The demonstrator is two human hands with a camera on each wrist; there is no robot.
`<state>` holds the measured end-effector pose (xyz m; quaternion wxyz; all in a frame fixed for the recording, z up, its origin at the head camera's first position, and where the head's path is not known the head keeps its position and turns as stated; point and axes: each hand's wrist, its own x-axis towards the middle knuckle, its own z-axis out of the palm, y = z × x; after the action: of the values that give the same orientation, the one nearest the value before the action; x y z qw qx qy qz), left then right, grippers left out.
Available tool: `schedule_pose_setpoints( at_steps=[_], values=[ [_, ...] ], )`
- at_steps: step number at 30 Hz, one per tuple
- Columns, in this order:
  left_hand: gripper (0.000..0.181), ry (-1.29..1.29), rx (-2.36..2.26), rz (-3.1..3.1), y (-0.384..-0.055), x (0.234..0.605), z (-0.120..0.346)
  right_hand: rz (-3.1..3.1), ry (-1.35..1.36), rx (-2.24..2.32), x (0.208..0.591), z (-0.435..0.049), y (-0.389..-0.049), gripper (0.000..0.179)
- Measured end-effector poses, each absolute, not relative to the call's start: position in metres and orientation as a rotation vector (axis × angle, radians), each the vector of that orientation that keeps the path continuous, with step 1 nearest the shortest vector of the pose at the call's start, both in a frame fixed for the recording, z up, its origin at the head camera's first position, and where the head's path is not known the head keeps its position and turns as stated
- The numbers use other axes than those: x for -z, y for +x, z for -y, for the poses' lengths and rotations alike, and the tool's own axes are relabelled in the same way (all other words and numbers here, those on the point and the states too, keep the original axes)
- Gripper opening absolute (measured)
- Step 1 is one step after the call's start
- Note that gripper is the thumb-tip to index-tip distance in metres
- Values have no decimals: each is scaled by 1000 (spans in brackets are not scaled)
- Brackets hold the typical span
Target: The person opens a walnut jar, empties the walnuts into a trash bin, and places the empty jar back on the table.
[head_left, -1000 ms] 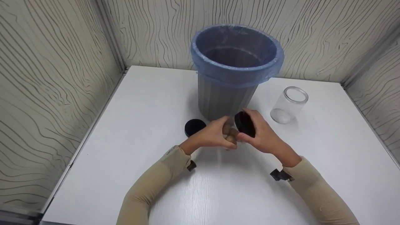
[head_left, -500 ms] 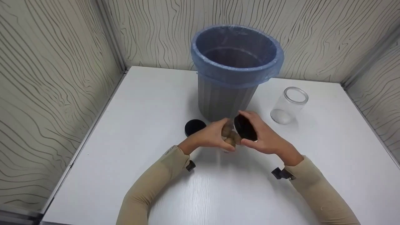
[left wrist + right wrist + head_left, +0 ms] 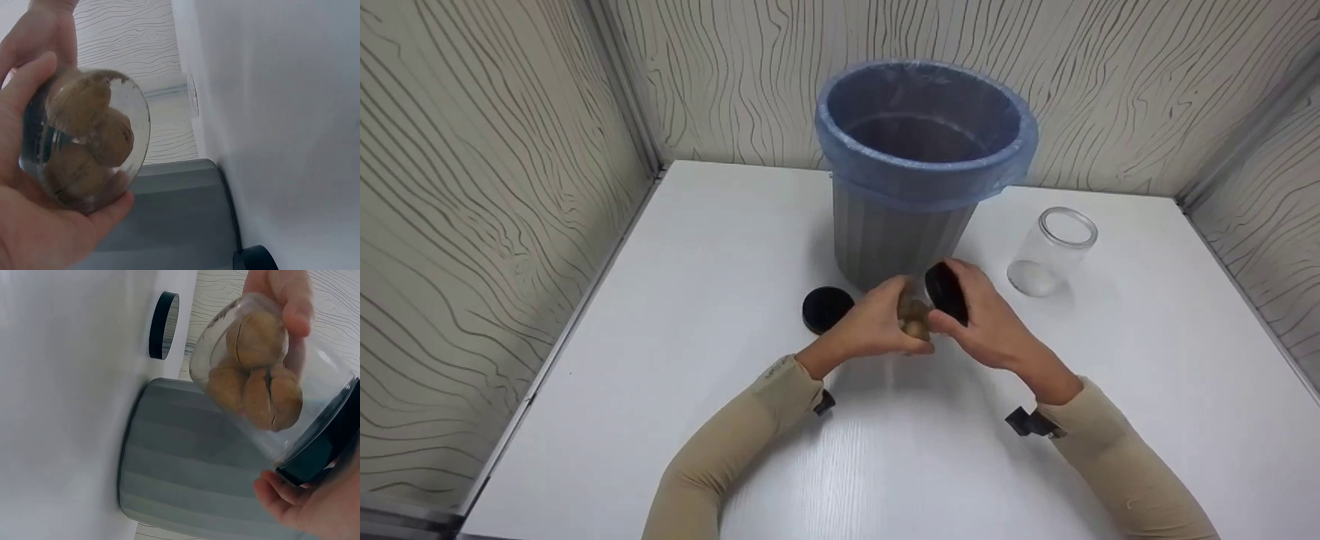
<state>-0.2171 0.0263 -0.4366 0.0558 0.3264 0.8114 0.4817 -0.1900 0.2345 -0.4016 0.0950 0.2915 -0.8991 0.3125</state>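
Observation:
A clear jar [image 3: 318,377] with several walnuts [image 3: 273,399] inside is held tilted above the table, in front of the bin. My left hand [image 3: 874,322] wraps its fingers and thumb around the jar's body. The jar's black lid [image 3: 945,292] faces right, and my right hand [image 3: 990,319] grips it by the edge with thumb and fingers. In the right wrist view the lid sits at the jar's mouth. The left wrist view looks at the jar's round base, walnuts pressed close behind it.
A grey bin [image 3: 892,240] with a blue liner [image 3: 930,187] stands just behind my hands. A second black lid [image 3: 826,307] lies on the white table [image 3: 697,300] to the left. An open clear jar [image 3: 1046,262] stands at the right.
Both hands dipped slightly toward me and then came back up. The lid and jar changed tilt with them, and the walnuts shifted inside. My grips stayed the same.

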Motion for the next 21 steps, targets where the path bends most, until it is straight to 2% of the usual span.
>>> schedule_pose_setpoints(
  at_steps=[9,21],
  values=[
    [88,1003,-1469,-2493,-217,436,-27,2702,776,-931,402,-233,-191,73],
    [91,1016,-1383,-2437,-215,431,-19,2627,929,-945,400,-238,-192,79]
  ],
)
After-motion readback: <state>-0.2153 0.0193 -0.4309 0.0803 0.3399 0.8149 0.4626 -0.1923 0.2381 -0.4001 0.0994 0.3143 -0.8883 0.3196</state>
